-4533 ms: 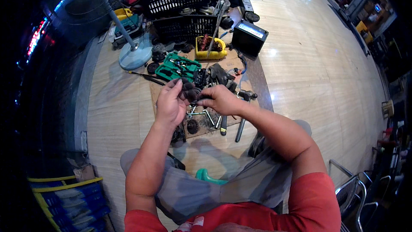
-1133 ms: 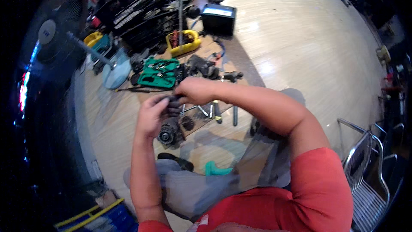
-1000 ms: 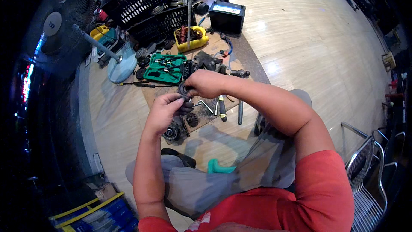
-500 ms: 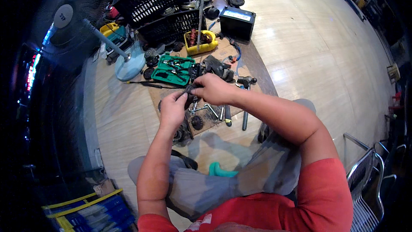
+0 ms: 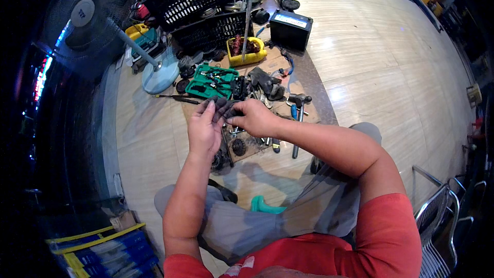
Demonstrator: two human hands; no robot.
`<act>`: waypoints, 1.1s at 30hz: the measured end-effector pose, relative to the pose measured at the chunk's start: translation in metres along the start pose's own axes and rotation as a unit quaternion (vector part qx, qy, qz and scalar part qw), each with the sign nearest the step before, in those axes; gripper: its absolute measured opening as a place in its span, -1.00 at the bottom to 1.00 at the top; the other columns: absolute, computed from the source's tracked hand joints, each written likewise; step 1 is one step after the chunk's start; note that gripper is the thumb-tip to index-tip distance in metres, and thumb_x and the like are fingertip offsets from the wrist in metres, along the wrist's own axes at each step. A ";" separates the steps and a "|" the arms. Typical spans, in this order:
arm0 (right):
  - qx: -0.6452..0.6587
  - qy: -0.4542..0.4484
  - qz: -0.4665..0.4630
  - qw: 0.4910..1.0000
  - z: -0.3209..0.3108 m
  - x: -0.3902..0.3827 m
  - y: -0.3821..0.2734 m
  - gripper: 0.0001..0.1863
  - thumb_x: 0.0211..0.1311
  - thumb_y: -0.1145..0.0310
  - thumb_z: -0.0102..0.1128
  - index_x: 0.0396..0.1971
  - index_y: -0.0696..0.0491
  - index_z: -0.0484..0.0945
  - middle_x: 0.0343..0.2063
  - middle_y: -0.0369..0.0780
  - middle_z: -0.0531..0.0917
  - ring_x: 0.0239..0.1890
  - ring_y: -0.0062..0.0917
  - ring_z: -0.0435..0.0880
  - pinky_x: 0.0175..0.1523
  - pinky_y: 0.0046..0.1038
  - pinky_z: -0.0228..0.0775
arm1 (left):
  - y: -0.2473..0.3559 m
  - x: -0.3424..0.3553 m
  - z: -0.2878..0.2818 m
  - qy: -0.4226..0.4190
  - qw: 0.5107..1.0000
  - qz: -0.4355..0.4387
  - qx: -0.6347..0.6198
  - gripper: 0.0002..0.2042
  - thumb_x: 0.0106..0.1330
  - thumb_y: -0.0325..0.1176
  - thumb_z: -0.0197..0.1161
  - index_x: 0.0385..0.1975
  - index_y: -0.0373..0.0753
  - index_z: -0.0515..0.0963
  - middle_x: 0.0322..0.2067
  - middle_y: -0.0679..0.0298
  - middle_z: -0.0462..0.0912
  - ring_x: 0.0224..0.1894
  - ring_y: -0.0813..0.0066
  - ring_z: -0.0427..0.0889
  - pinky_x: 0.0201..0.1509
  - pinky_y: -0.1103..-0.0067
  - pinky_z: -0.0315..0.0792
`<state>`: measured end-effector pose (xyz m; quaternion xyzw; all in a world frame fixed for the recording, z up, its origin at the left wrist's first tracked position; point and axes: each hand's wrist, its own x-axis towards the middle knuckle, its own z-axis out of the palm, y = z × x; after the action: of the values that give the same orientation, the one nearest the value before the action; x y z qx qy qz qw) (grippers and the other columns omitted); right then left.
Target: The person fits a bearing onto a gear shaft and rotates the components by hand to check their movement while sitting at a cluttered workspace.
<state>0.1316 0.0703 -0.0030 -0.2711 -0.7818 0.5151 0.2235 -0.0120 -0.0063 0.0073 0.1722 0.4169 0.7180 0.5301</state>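
Note:
Between my left hand (image 5: 205,131) and my right hand (image 5: 252,117) is a dark, greasy metal part (image 5: 226,109), partly hidden by the fingers of both, which grip it. Beneath them, a cardboard sheet (image 5: 252,152) carries a dark toothed round part (image 5: 238,147), small silver tools, a hammer (image 5: 302,102) and dark dirty gloves (image 5: 267,82). An open green tool case (image 5: 211,80) with black tools lies just beyond my hands. A long thin black tool (image 5: 182,100) lies to its left.
A standing fan (image 5: 82,13) is at left, with black crates (image 5: 206,31), a yellow cut jug (image 5: 252,57) of parts and a black battery (image 5: 288,33) behind. A steel chair (image 5: 435,226) is at lower right, a blue-and-yellow item (image 5: 103,252) at lower left, a green object (image 5: 262,206) between my legs.
Since half a second ago my left hand has risen and turned, and my right hand has shifted slightly down, the dark part still between them. The view has also shifted a little.

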 end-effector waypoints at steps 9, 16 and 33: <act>0.014 -0.005 -0.003 1.000 0.006 0.003 0.005 -0.77 0.04 0.31 0.30 -0.32 0.11 0.62 -0.45 0.02 0.62 -0.35 -0.10 0.62 -0.23 -0.24 0.45 | 0.009 -0.001 -0.007 0.010 0.999 0.012 -0.049 -0.87 0.40 -0.45 0.00 -0.19 -0.33 0.47 -0.27 0.08 0.61 -0.19 0.21 0.64 -0.05 0.31 0.57; -0.017 -0.013 -0.051 0.998 0.001 0.004 0.000 -0.67 -0.01 0.26 0.36 -0.26 0.13 0.57 -0.39 0.02 0.63 -0.27 -0.09 0.62 -0.18 -0.26 0.46 | 0.009 0.001 -0.008 0.005 0.998 0.029 -0.048 -0.86 0.40 -0.45 -0.01 -0.19 -0.33 0.47 -0.26 0.07 0.62 -0.21 0.21 0.65 -0.07 0.32 0.57; 0.059 -0.035 -0.129 0.989 -0.040 0.005 -0.010 -0.72 0.16 0.38 0.18 -0.13 0.14 0.55 -0.31 -0.05 0.66 -0.25 -0.40 0.65 -0.12 -0.40 0.45 | 0.011 -0.011 0.009 -0.100 0.956 -0.037 0.273 -0.84 0.36 -0.48 0.03 -0.19 -0.38 0.52 -0.35 0.26 0.63 -0.34 0.56 0.62 -0.24 0.60 0.54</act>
<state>0.1506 0.0975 0.0213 -0.1365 -0.7859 0.5361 0.2763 -0.0085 -0.0138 0.0234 0.3660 0.5478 0.5359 0.5280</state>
